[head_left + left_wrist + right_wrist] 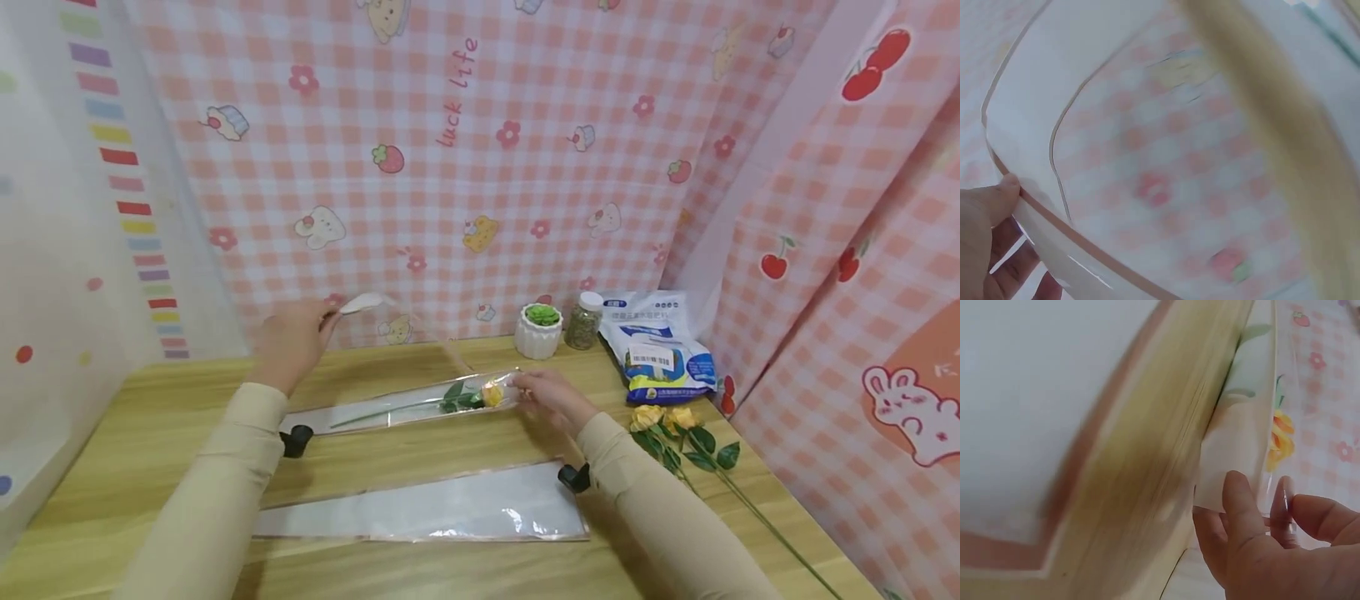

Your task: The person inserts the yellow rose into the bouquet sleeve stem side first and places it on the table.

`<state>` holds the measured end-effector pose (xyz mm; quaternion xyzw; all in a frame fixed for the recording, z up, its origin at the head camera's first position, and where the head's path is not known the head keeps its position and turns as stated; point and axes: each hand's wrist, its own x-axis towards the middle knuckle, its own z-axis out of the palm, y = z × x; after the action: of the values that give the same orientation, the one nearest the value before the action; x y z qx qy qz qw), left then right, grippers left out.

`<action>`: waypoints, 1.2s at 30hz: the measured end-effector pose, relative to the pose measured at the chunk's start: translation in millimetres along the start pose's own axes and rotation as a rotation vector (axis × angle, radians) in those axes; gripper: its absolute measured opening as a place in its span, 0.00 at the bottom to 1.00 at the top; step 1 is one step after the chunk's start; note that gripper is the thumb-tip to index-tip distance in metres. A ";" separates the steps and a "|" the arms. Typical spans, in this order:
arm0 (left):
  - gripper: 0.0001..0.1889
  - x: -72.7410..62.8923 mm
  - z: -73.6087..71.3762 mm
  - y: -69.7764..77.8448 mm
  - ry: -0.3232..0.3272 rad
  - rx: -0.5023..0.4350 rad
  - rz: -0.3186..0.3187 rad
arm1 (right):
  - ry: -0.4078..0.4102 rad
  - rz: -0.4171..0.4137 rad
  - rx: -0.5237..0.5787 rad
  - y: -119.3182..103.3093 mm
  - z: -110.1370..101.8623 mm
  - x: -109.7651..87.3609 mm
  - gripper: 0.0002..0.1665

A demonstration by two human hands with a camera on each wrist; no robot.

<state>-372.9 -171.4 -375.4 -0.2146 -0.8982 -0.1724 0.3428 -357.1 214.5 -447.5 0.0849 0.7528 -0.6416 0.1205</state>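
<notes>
My left hand (292, 337) is raised near the back wall and pinches the edge of a clear flower sleeve (1079, 234) with a pinkish-brown border, thumb on top. The lifted film bows upward from there. Low over the table, my right hand (555, 396) grips the sleeve's other end between thumb and fingers, close to the bloom. Inside the sleeve lies a single yellow rose (492, 393), its long green stem pointing left. In the right wrist view the rose bloom (1280, 440) shows just beyond the fingertips (1238, 487).
Another flat sleeve (465, 508) lies in front. Two yellow roses (663, 418) rest at the right. Along the back stand a white pot with a succulent (538, 332), a lidded jar (584, 321) and a printed bag (658, 350). Checked cloth (450, 192) hangs behind the table.
</notes>
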 end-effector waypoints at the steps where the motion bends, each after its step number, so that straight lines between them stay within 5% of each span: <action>1: 0.07 1.5 -9.9 0.9 0.046 0.005 0.010 | 0.005 -0.002 0.011 -1.3 1.2 3.0 0.17; 5: 0.05 1.7 -47.3 5.7 0.186 0.053 0.044 | 0.018 0.007 0.045 -7.2 6.5 15.4 0.18; 13: 0.06 -22.8 -91.2 16.3 0.180 0.072 0.139 | 0.014 -0.015 0.099 -17.4 15.5 43.3 0.16; 24: 0.09 -46.9 -93.8 31.4 0.150 0.025 0.284 | 0.036 -0.133 0.100 -7.2 10.9 103.7 0.07; 28: 0.11 -52.8 -92.7 31.9 0.137 -0.002 0.286 | 0.104 -0.080 0.018 -20.4 19.0 90.9 0.09; 36: 0.10 -53.2 -94.8 34.9 0.179 -0.004 0.313 | 0.074 -0.091 -0.080 -39.1 31.7 60.3 0.34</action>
<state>-268.1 -199.4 -339.6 -0.3363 -0.8194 -0.1371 0.4435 -423.6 175.3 -432.7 0.0691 0.7847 -0.6124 0.0667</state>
